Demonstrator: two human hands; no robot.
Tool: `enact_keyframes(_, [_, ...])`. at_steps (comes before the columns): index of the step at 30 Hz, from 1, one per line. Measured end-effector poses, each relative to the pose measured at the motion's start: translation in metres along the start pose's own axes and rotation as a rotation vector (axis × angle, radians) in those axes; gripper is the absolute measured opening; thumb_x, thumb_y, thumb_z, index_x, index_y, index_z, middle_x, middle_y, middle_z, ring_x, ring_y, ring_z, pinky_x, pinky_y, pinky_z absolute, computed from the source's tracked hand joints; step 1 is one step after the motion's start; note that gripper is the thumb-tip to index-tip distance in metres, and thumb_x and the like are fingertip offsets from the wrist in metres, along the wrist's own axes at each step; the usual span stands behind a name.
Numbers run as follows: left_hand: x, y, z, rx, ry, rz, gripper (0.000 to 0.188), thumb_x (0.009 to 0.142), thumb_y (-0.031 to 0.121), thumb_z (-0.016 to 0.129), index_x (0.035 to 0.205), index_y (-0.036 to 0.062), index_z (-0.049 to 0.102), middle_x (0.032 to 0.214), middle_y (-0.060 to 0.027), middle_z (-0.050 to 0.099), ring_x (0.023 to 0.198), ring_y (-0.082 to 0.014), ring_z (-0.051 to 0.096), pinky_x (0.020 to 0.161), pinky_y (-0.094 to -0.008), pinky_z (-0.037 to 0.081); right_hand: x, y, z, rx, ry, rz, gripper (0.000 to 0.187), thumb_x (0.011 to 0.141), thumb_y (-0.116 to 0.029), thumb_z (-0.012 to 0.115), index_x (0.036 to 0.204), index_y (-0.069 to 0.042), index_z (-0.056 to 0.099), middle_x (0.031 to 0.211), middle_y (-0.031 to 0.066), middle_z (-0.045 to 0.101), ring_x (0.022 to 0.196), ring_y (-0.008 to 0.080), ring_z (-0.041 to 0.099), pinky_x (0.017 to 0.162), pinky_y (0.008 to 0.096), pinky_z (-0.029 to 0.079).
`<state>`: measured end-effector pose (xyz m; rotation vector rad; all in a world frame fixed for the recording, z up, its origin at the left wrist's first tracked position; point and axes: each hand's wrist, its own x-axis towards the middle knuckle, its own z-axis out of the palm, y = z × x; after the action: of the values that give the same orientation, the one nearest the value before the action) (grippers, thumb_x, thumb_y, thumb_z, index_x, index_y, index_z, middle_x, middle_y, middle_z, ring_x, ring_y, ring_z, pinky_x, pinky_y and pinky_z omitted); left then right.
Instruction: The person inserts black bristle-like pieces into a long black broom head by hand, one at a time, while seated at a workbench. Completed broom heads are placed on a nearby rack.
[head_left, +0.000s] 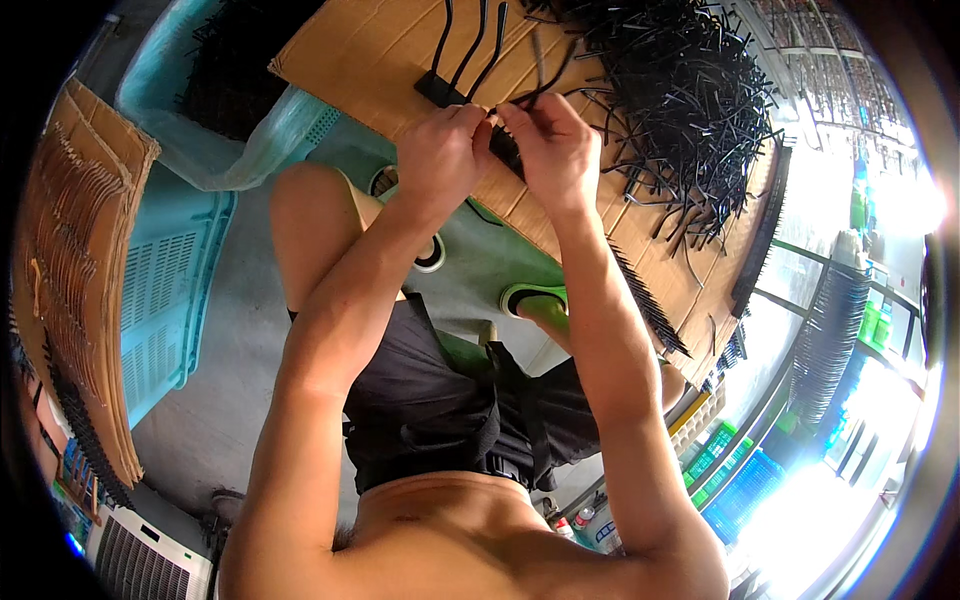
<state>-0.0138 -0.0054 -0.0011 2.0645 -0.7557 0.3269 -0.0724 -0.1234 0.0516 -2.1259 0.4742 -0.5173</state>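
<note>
As hands (552, 150) nearly meet, black strip (556, 77), long axis slanting up-right

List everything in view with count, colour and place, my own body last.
Glasses-temple-like strips: uncountable heap, black, upper right on cardboard.
Block: one, black, top centre, with three strips.
Cardboard sheet: one at least, brown, under heap.
Toothed rows: at least two, black, sheet's right.
Lined bin: one, teal, upper left.
Crate: one, light blue, left.
Cardboard stack: one, brown, far left, bearing brownish strips.
Grilled appliance: one, white, lower left.
Baskets: two at least, green, blue, lower right.
Shoes: two at least, black, centre.
Shorts: one, black, lower centre.
Left grip: one, top centre.
Right grip: one, touching a black strip.
Forearms: two, bare, centre.
Torso: one, bare, bottom.
</note>
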Motion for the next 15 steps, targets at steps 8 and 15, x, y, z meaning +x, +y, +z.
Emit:
enact_keyframes(8, [-0.001, 0.011, -0.007, 0.041, 0.016, -0.024, 0.013, 0.078, 0.018, 0.074, 0.082, 0.0079, 0.067, 0.074, -0.0088, 0.066, 0.065, -0.0289, 0.066, 0.056, -0.0399, 0.052, 0.006, 0.001, -0.03, 0.495, -0.088, 0.305, 0.013, 0.085, -0.004, 0.07, 0.095, 0.004, 0.069, 0.083, 0.0078, 0.07, 0.077, 0.0105, 0.065, 0.072, 0.0247, 0.053])
enact_keyframes(15, [-0.012, 0.013, 0.003, 0.006, -0.019, -0.026, 0.013, 0.079, 0.019, 0.073, 0.086, 0.0081, 0.068, 0.075, -0.0083, 0.067, 0.066, -0.0276, 0.067, 0.057, -0.0393, 0.053, -0.002, 0.01, -0.019, 0.564, 0.025, 0.254, 0.018, 0.089, -0.002, 0.067, 0.105, 0.004, 0.063, 0.093, 0.0116, 0.07, 0.085, 0.0142, 0.068, 0.078, 0.0265, 0.055])
